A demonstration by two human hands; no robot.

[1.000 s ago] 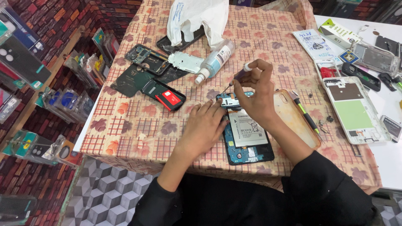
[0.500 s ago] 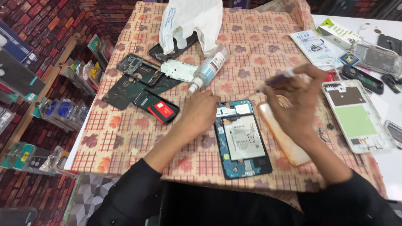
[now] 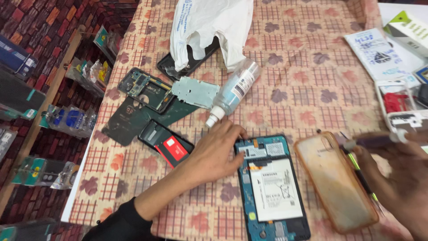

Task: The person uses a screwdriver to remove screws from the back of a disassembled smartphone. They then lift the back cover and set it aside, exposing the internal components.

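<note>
Shelves: racks of small packaged goods [image 3: 67, 120] stand along the brick wall, off the table's left edge.
Table: a checked cloth with a leaf pattern [image 3: 307, 89] covers it.
Spare parts: a dark circuit frame [image 3: 145, 88], a silver metal plate [image 3: 195, 91] and a black battery with a red label [image 3: 166, 145] lie together at left.
Bag and bottle: a white plastic bag [image 3: 209, 24] sits at the top; a clear bottle [image 3: 232, 93] lies on its side just below, nozzle pointing at the left hand.
Left hand: left hand [image 3: 214, 154] lies flat and open, fingers spread, fingertips pressing the top left corner of the opened phone (holding nothing).
Opened phone: opened phone [image 3: 269, 187] lies back-up near the front edge, white battery showing in a blue frame.
Case: a clear orange-tinted phone case [image 3: 334, 180] lies just right of the phone.
Right hand: right hand [image 3: 399, 178] is closed around a thin, blurred tool [image 3: 372, 142], above the case and apart from the phone.
</note>
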